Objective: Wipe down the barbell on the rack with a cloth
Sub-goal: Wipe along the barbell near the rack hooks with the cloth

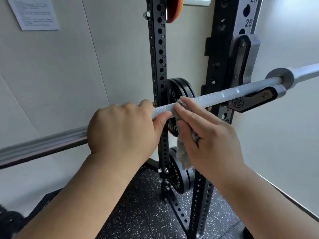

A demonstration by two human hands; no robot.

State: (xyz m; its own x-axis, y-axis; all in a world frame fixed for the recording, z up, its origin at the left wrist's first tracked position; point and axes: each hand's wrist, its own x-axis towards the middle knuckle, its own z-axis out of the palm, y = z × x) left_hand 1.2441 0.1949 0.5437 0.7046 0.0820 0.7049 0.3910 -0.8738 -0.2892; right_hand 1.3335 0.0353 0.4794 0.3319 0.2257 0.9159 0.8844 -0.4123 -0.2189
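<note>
A silver barbell (214,96) runs from lower left to upper right and rests in the black J-hook (255,100) of the rack (222,62). My left hand (124,128) grips the bar with fingers curled over it and the thumb underneath. Just to its right, my right hand (205,135) holds a grey fuzzy cloth (183,152) against the knurled bar; its fingers lie fairly straight along the cloth and its thumb is hidden. The cloth's tail hangs down below the bar. A dark ring sits on one right-hand finger.
A second black upright (158,66) with numbered holes stands behind the bar. Black weight plates (177,94) hang on its pegs, and an orange plate (174,9) sits near the top. Speckled rubber flooring (138,204) lies below. White walls close in on both sides.
</note>
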